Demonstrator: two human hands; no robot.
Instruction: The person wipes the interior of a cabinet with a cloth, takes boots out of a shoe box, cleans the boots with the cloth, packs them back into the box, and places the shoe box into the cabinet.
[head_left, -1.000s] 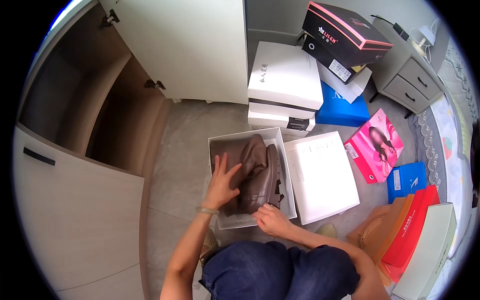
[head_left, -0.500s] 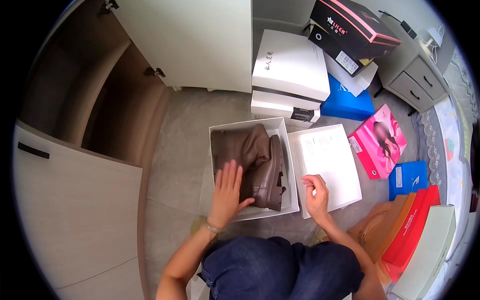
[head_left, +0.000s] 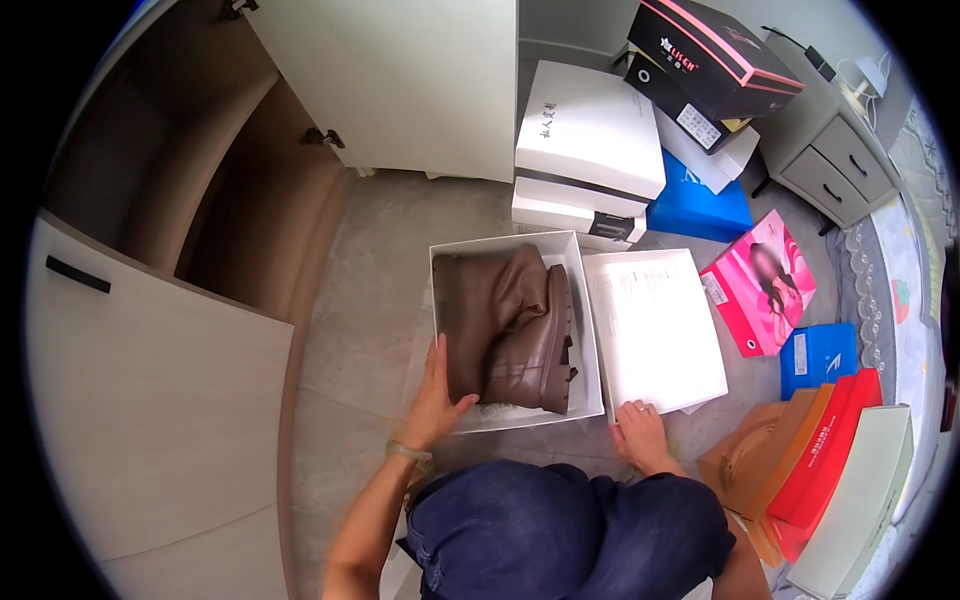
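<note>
A pair of brown leather boots (head_left: 520,350) lies on its side in an open white shoebox (head_left: 592,360) on the floor. My left hand (head_left: 435,405) is at the box's near left corner, fingers stretched along the left side and thumb pointing over the near edge. Whether it presses on the box I cannot tell. To the right of the box lies its white lid (head_left: 660,330), inner side up. My right hand (head_left: 640,435) has its fingers bent over the lid's near edge, close to the left corner; the thumb is hidden.
An open cabinet (head_left: 240,220) stands at the left, its door (head_left: 400,90) swung out. Stacked shoeboxes (head_left: 590,135) are behind. A pink box (head_left: 765,280), a blue box (head_left: 815,360) and a red box (head_left: 825,450) lie at the right, near the bed and a nightstand (head_left: 830,160).
My left hand has moved from over the boots to the box's near left corner. The right hand has come down from above the lid onto its near edge.
</note>
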